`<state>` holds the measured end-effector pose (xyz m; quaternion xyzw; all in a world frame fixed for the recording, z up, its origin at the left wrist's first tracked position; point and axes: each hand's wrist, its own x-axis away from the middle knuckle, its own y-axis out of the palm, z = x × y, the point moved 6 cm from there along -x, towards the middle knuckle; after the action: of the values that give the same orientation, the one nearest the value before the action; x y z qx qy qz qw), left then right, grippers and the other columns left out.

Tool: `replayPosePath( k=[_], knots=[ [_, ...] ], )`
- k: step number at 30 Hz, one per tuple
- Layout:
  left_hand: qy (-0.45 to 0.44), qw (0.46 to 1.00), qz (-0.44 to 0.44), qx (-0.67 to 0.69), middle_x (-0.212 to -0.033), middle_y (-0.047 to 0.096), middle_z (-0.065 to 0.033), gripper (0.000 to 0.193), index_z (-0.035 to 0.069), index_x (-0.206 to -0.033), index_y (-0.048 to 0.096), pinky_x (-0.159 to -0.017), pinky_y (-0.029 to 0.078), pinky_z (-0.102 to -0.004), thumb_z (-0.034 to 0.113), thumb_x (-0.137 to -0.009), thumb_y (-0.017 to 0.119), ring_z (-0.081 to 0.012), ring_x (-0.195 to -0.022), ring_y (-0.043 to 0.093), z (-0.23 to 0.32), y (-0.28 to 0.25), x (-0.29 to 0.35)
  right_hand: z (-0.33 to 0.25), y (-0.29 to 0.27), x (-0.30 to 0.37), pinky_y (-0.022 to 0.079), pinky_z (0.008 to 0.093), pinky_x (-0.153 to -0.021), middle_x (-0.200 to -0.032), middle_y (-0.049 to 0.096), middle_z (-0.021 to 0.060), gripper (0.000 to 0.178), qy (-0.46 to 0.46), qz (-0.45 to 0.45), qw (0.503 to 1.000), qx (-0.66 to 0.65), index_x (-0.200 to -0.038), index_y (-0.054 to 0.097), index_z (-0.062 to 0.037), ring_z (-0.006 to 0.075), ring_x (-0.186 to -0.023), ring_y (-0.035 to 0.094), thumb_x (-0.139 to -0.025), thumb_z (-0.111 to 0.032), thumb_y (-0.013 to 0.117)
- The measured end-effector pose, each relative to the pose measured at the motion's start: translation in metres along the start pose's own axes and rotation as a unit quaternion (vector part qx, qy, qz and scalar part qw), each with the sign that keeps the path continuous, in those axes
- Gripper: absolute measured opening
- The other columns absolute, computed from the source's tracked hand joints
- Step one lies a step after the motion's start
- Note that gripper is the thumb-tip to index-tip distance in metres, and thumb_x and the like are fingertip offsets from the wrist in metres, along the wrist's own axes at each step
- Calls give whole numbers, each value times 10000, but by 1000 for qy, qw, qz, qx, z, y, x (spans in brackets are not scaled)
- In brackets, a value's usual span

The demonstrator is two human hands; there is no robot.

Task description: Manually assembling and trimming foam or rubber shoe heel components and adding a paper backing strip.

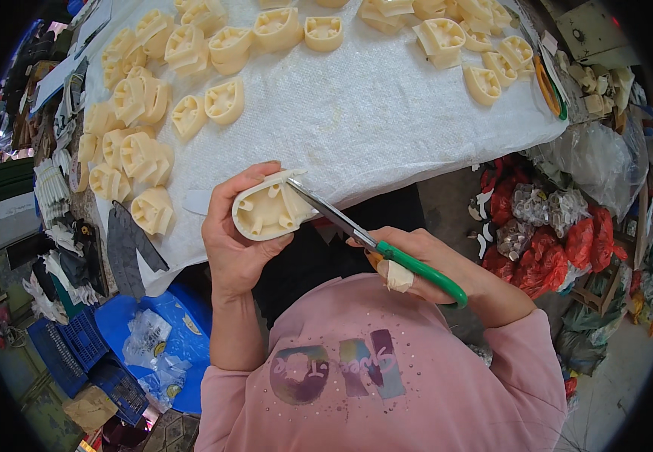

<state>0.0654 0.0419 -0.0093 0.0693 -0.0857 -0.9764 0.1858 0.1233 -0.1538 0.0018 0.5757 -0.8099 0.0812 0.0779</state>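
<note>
My left hand [237, 226] is closed round a cream plastic moulded part [270, 207], its hollow side with small inner posts facing up. It is held just off the near edge of the white-covered table. My right hand [417, 260] grips a pair of scissors [334, 215] with a green handle; a bit of orange handle shows by the fingers. The blade tips touch the upper right rim of the part. Beige tape [398, 276] is wrapped on a finger of my right hand. How far the blades are apart is hard to make out.
Several similar cream parts [224, 100] lie on the white woven sheet [356, 105], left, back and right. A dark grey flat piece [132, 248] hangs at the left edge. Orange-and-green handles [549, 87] lie at the right edge. Below stand a blue bin [194, 301] and red bags [541, 264].
</note>
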Motion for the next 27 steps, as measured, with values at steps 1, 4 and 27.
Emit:
replayPosePath(
  k=[1,4,27],
  knots=[
    [0,1000,0,0,-1250,500,-211,641,23,-1174,473,-932,455,-347,71,-639,822,-244,-1117,538,-2,0,0,0,0,0,451,294,-584,-706,569,93,372,-14,13,1000,-5,-1186,464,-24,202,-605,590,-858,-145,590],
    [1,1000,2,1,-1253,499,-211,642,25,-1174,473,-931,456,-347,74,-639,823,-242,-1116,538,-1,0,1,0,2,0,454,294,-584,-708,567,94,367,-8,20,1000,-19,-1181,471,-17,203,-602,591,-856,-137,593],
    [-28,996,22,84,-1255,514,-202,736,19,-1232,443,-932,458,-340,160,-633,847,-239,-1124,542,-6,-5,0,6,1,9,485,317,-651,-832,621,126,360,41,48,998,-5,-1106,538,-13,263,-713,635,-816,-191,655]
  ],
)
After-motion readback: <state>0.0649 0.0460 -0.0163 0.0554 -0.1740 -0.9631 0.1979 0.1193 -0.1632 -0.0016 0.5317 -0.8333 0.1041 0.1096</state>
